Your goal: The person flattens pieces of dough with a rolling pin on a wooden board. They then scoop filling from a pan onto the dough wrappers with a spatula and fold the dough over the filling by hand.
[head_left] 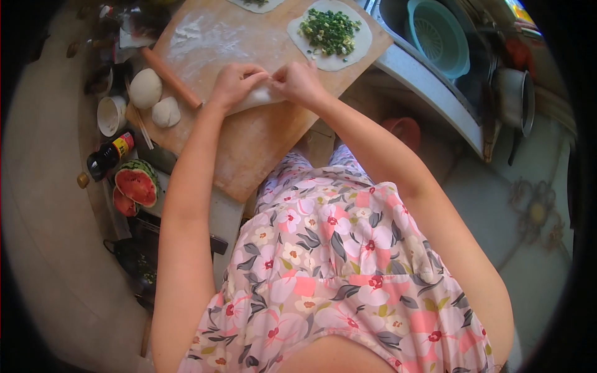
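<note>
Near the front edge of the wooden board (242,155), a pale folded piece of dough (260,98) lies under my two hands. My left hand (238,84) pinches its upper edge with thumb and fingers. Right beside it, my right hand (297,82) pinches the same edge, the fingertips of both hands almost touching. To the right, a flat round of dough (357,57) carries a heap of chopped green filling (329,31). Part of another filled round (264,5) shows at the top edge. White flour (208,38) is spread over the board.
Left of the hands lie a rolling pin (171,79), dough balls (145,88), a white bowl (112,116), chopsticks (144,129), a dark bottle (111,155) and cut watermelon (137,183). At the right are a sink with a teal basin (463,46) and a pot (511,96).
</note>
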`<state>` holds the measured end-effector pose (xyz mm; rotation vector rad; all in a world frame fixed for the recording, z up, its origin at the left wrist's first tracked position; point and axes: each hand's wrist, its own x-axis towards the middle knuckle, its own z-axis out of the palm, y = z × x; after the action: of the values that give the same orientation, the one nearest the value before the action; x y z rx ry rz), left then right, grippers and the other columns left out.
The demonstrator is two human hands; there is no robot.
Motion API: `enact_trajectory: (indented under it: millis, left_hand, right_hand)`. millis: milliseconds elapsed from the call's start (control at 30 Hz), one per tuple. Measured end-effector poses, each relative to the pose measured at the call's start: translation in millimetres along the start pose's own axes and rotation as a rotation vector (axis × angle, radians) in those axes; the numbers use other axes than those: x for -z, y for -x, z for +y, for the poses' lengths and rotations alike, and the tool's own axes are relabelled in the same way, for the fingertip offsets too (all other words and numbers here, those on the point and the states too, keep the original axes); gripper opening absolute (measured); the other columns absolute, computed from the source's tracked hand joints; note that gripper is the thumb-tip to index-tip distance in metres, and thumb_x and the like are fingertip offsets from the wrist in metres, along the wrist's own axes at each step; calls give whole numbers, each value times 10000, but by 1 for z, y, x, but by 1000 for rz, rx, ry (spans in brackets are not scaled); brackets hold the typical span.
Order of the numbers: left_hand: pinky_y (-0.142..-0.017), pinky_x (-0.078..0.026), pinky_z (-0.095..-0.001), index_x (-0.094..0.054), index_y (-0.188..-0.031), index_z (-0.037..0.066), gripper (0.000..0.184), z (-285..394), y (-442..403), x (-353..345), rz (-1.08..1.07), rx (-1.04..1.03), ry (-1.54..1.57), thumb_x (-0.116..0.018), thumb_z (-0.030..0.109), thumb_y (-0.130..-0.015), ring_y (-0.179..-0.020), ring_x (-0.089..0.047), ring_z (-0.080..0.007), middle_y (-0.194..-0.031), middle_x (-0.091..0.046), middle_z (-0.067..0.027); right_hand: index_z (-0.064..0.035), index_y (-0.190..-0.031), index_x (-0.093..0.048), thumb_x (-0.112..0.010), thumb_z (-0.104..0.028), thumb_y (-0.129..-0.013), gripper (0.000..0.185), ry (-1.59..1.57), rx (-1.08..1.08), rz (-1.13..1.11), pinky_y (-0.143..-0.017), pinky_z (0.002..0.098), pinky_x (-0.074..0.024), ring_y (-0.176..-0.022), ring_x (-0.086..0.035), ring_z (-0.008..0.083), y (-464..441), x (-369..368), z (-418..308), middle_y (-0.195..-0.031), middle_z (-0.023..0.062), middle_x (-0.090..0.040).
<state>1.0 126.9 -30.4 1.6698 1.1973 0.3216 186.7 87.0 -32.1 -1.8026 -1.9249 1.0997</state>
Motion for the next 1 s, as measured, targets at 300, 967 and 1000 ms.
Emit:
enact_trajectory:
  millis: [300,967,1000]
  left_hand:
    - [-680,-474,-221,-730,-939,0,170,-1,-3,-3,-42,-31,-70,-685,146,-866,-739,-584,-61,-819,-701,-5]
    - [-607,-462,-228,-739,-918,26,163,0,-6,-7,-96,-79,-64,-706,172,-854,-677,-565,-49,-788,-699,1]
    - [-608,-462,-228,-740,-920,28,167,0,-6,-7,-130,-57,-44,-707,177,-853,-675,-565,-51,-787,-700,-1]
  right_hand:
    - [-131,-786,-766,-675,-245,-787,146,11,-7,18,-962,457,-344,-802,-661,309,7,0,2,-773,143,-700]
    - [-69,-756,-748,-703,-221,-762,158,-15,-43,-19,-885,453,-338,-771,-649,304,16,1,7,-724,143,-688]
    - [-71,-758,-749,-704,-219,-759,155,-23,-57,-24,-890,452,-336,-768,-649,304,17,4,3,-720,143,-687]
